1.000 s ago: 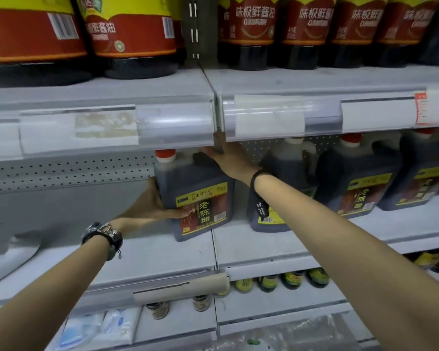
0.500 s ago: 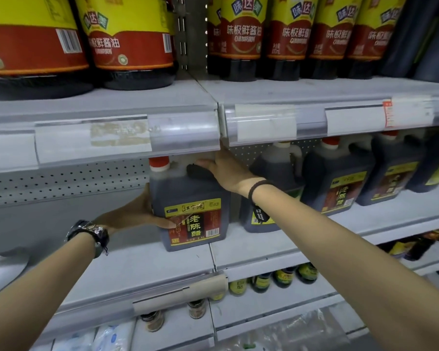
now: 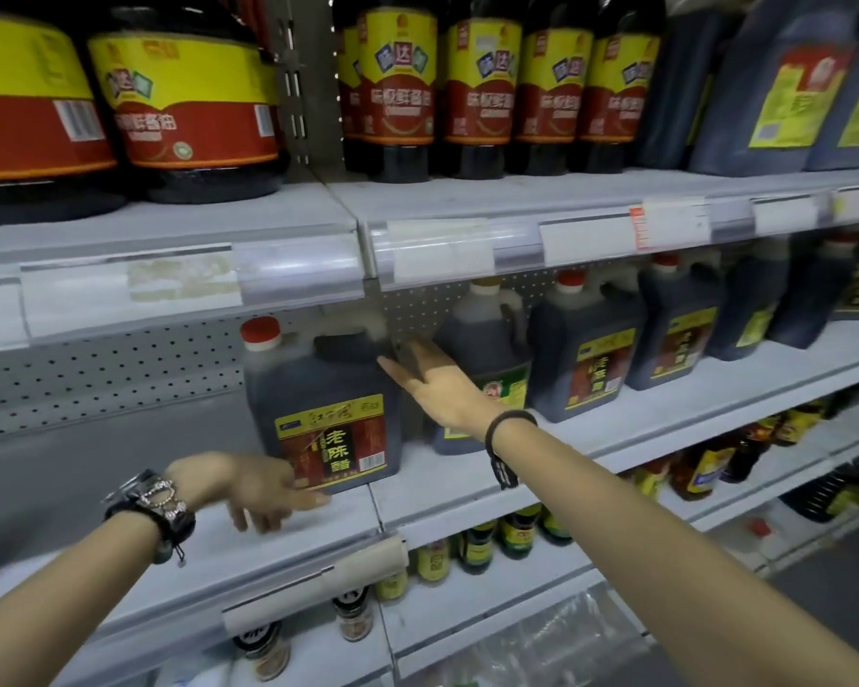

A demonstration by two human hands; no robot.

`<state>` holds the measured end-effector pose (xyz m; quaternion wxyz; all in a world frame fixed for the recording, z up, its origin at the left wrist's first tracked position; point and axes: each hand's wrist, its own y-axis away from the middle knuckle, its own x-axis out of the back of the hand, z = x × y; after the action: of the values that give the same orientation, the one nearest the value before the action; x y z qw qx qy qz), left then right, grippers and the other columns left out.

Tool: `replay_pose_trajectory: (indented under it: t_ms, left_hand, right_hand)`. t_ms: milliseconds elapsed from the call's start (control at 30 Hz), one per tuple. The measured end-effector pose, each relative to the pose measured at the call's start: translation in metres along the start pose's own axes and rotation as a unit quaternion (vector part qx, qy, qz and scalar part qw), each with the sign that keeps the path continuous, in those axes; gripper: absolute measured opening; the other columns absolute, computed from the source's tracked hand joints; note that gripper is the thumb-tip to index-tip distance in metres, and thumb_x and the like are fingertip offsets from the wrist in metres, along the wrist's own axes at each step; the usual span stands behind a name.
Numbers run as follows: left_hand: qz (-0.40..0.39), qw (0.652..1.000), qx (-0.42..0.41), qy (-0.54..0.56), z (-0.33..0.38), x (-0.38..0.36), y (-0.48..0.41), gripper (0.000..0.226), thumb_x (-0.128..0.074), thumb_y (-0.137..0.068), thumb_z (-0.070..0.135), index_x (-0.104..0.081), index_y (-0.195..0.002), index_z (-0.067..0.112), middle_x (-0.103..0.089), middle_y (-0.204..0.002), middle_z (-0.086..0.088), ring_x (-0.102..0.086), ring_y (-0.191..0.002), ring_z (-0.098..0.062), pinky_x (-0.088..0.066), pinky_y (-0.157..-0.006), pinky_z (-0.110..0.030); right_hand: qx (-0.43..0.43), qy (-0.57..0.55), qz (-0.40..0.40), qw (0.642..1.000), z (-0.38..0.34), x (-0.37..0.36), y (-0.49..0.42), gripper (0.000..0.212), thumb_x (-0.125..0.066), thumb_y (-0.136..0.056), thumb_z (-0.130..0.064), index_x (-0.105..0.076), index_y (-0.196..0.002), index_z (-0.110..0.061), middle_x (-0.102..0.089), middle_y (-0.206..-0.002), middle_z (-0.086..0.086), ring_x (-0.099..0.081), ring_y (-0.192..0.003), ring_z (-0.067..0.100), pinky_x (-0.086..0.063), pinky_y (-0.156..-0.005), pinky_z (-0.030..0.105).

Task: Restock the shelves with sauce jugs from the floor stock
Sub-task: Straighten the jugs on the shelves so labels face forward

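Sauce jug (image 3: 328,389) upright on the middle shelf (image 3: 467,488), a hand at either side

Left hand (image 3: 264,488) nearest, at the jug's lower left corner, fingers loose and spread, grasping nothing; whether a fingertip touches the jug cannot be told; right hand (image 3: 437,384) by the jug's upper right shoulder, fingers straight and released, blurred; just right stands a green-labelled jug (image 3: 487,359); farther along, a row of dark jugs (image 3: 596,359); above, red-and-yellow bottles (image 3: 398,91).
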<state>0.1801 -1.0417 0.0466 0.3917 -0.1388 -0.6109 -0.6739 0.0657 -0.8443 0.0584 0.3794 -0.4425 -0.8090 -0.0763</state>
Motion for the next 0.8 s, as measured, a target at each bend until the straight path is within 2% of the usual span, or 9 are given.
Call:
replay_pose_trajectory:
  t_ms: [67,133,233,333,400,467,600,700,800]
  left_hand:
    - [0.001,0.998,-0.066,-0.013,0.032,-0.004,0.001,0.067,-0.037,-0.089,0.062,-0.056,-0.123,0.008,-0.063,-0.12,-0.004,-0.062,-0.105,-0.013,-0.054,-0.087,-0.024]
    - [0.043,0.989,-0.144,0.009,0.063,-0.005,0.0,0.068,-0.04,-0.081,0.066,-0.058,-0.12,0.014,-0.064,-0.113,0.004,-0.062,-0.1,-0.007,-0.053,-0.086,-0.023]
    - [0.095,0.971,-0.215,0.035,0.107,-0.005,-0.008,0.044,-0.047,-0.091,0.053,-0.061,-0.113,0.018,-0.066,-0.109,0.005,-0.063,-0.098,-0.007,-0.053,-0.083,-0.024]
    - [0.126,0.959,-0.245,0.07,0.15,-0.004,-0.018,0.031,-0.05,-0.095,0.042,-0.061,-0.108,0.016,-0.068,-0.103,0.005,-0.066,-0.089,-0.006,-0.052,-0.066,-0.016]
    - [0.144,0.952,-0.254,0.091,0.181,-0.004,-0.025,0.031,-0.051,-0.096,0.039,-0.062,-0.109,0.014,-0.069,-0.098,0.005,-0.066,-0.083,-0.007,-0.051,-0.064,-0.016]
    - [0.157,0.944,-0.265,0.118,0.217,-0.006,-0.032,0.027,-0.05,-0.096,0.036,-0.062,-0.106,0.014,-0.069,-0.097,0.002,-0.066,-0.085,-0.012,-0.052,-0.066,-0.019]
    - [0.189,0.933,-0.264,0.157,0.299,-0.017,-0.048,0.02,-0.051,-0.097,0.032,-0.057,-0.108,0.018,-0.064,-0.107,0.0,-0.062,-0.094,-0.013,-0.051,-0.07,-0.022]
    - [0.222,0.926,-0.257,0.166,0.36,-0.031,-0.059,0.042,-0.053,-0.096,0.033,-0.045,-0.132,0.013,-0.056,-0.126,-0.003,-0.056,-0.112,-0.019,-0.049,-0.08,-0.027]
    - [0.246,0.914,-0.253,0.201,0.413,-0.045,-0.062,0.053,-0.054,-0.096,0.032,-0.037,-0.14,0.009,-0.048,-0.138,-0.006,-0.051,-0.119,-0.021,-0.043,-0.092,-0.028]
  right_hand:
    - [0.014,0.054,0.032,0.998,0.016,0.01,0.012,0.034,-0.045,-0.098,-0.03,-0.055,-0.12,-0.006,-0.055,-0.12,0.014,-0.053,-0.109,0.027,-0.041,-0.09,0.031]
    - [0.022,0.084,0.051,0.995,0.029,0.021,0.023,0.031,-0.045,-0.098,-0.024,-0.064,-0.103,0.0,-0.061,-0.101,0.015,-0.057,-0.094,0.028,-0.042,-0.078,0.033]
    - [0.01,0.087,0.045,0.995,0.043,0.042,0.043,0.032,-0.043,-0.099,-0.022,-0.063,-0.088,0.001,-0.057,-0.082,0.01,-0.054,-0.078,0.022,-0.037,-0.068,0.033]
    - [-0.012,0.09,-0.001,0.996,0.065,0.069,0.066,0.028,-0.045,-0.099,-0.023,-0.064,-0.084,-0.01,-0.061,-0.082,0.005,-0.057,-0.076,0.021,-0.042,-0.066,0.034]
    - [-0.038,0.117,-0.042,0.992,0.084,0.094,0.081,0.024,-0.046,-0.098,-0.02,-0.064,-0.086,-0.01,-0.064,-0.087,0.007,-0.058,-0.082,0.023,-0.037,-0.065,0.031]
    - [-0.063,0.141,-0.074,0.985,0.108,0.125,0.1,0.023,-0.045,-0.098,-0.019,-0.063,-0.096,-0.005,-0.063,-0.097,0.014,-0.057,-0.089,0.027,-0.034,-0.066,0.026]
    - [-0.113,0.098,-0.073,0.986,0.164,0.199,0.153,0.025,-0.045,-0.098,-0.015,-0.063,-0.101,0.002,-0.065,-0.104,0.016,-0.061,-0.088,0.023,-0.047,-0.066,0.013]
    - [-0.145,0.071,-0.046,0.986,0.205,0.256,0.195,0.02,-0.045,-0.098,-0.013,-0.062,-0.091,-0.005,-0.064,-0.097,0.011,-0.063,-0.088,0.024,-0.051,-0.081,0.028]
    - [-0.172,0.082,-0.031,0.981,0.238,0.306,0.232,0.019,-0.046,-0.097,-0.015,-0.062,-0.089,-0.008,-0.067,-0.098,0.014,-0.061,-0.084,0.018,-0.049,-0.079,0.03]
